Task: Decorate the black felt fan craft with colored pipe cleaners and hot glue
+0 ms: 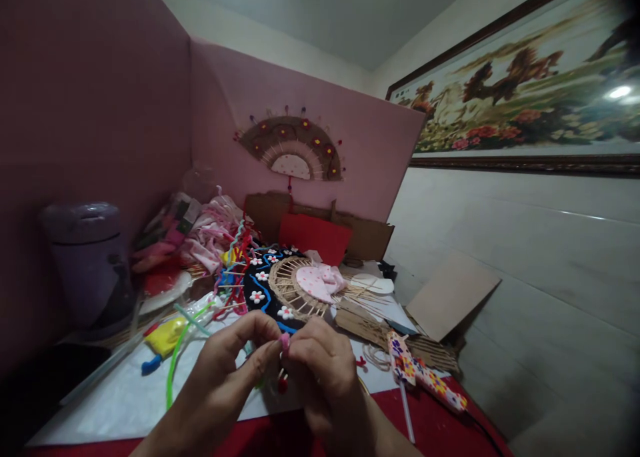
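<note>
Between the fingertips of both hands is a small pink piece (285, 341), too small to name by kind. My left hand (227, 367) pinches it from the left, and my right hand (327, 370) has its curled fingers on it from the right. Just below hangs or lies a small red bead-like ball (283, 383); what it is attached to is unclear. Right behind the hands lies a black fan (250, 285) with white flowers, blue wavy lines, a ring of wooden sticks and a pink dotted cloth (320, 280) at its centre.
A flowered glue gun (425, 380) with a cord lies at right, near a clear glue stick (407, 413). Green pipe cleaner (176, 363), a yellow packet (165, 337) and a purple bin (90, 270) are at left. A finished-looking brown fan (260, 135) hangs on the pink board.
</note>
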`<action>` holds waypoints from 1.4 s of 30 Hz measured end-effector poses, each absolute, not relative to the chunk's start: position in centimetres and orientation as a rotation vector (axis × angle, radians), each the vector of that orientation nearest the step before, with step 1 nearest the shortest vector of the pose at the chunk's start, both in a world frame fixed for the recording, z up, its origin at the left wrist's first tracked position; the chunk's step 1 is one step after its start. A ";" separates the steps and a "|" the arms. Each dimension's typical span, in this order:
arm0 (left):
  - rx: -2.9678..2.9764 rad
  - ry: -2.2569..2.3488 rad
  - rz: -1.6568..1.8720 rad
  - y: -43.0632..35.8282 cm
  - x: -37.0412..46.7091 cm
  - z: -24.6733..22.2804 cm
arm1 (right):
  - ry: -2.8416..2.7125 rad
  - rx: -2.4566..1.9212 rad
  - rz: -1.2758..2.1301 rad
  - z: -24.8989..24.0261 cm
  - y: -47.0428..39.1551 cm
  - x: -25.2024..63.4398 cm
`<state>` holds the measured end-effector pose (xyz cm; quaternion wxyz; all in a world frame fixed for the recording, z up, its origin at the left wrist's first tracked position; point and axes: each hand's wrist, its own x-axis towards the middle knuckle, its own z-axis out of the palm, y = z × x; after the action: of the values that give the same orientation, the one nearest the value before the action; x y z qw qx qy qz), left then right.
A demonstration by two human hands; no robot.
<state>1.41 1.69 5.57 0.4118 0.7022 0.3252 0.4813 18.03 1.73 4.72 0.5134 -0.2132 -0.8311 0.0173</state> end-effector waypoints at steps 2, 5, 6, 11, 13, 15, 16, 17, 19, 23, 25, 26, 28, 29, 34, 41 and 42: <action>1.884 0.898 1.276 1.7 1.6 5.6 | -2.020 -0.525 -0.022 4.6 1.8 18.1; 1.972 0.950 1.319 1.7 1.7 5.6 | -2.059 -0.532 -0.070 4.5 2.1 18.2; 1.973 0.953 1.323 1.8 1.7 5.5 | -2.074 -0.540 -0.078 4.5 2.1 18.3; 1.949 0.888 1.256 2.0 1.1 5.6 | -2.066 -0.564 -0.073 4.6 2.0 18.4; 1.846 0.907 1.192 2.0 1.1 5.9 | -2.010 -0.569 -0.042 4.7 1.9 18.5; 1.679 0.909 1.151 1.9 1.3 6.3 | -1.956 -0.582 -0.015 4.9 1.7 18.5; 1.592 0.891 1.153 1.8 1.4 6.4 | -1.937 -0.589 -0.008 4.9 1.7 18.5; 1.511 0.869 1.168 1.8 1.6 6.5 | -1.928 -0.597 -0.007 4.9 1.7 18.5; 1.381 0.832 1.204 1.8 1.8 6.6 | -1.931 -0.612 -0.018 4.9 1.6 18.6; 1.285 0.792 1.223 2.1 1.8 6.3 | -1.958 -0.628 -0.037 4.7 1.8 18.9; 1.268 0.764 1.217 2.4 1.7 6.0 | -1.958 -0.625 -0.042 4.6 1.9 19.0; 1.256 0.750 1.207 2.6 1.6 5.8 | -1.953 -0.620 -0.050 4.6 2.0 19.0; 1.229 0.743 1.182 2.9 1.5 5.6 | -1.949 -0.600 -0.082 4.5 2.2 19.0; 1.224 0.738 1.159 3.0 1.4 5.5 | -1.956 -0.587 -0.102 4.5 2.2 19.0; 1.290 0.719 1.051 2.9 1.1 5.8 | -1.973 -0.543 -0.142 4.4 2.4 19.1; 1.331 0.799 1.085 1.5 1.5 7.2 | -1.859 -0.603 0.100 4.7 2.1 19.1; 1.329 0.804 1.083 1.5 1.5 7.3 | -1.844 -0.596 0.120 4.7 2.1 19.0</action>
<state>1.48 1.47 7.26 0.5842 0.5696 0.3448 0.4640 19.00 2.10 4.74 0.5644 -0.2535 -0.7840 0.0509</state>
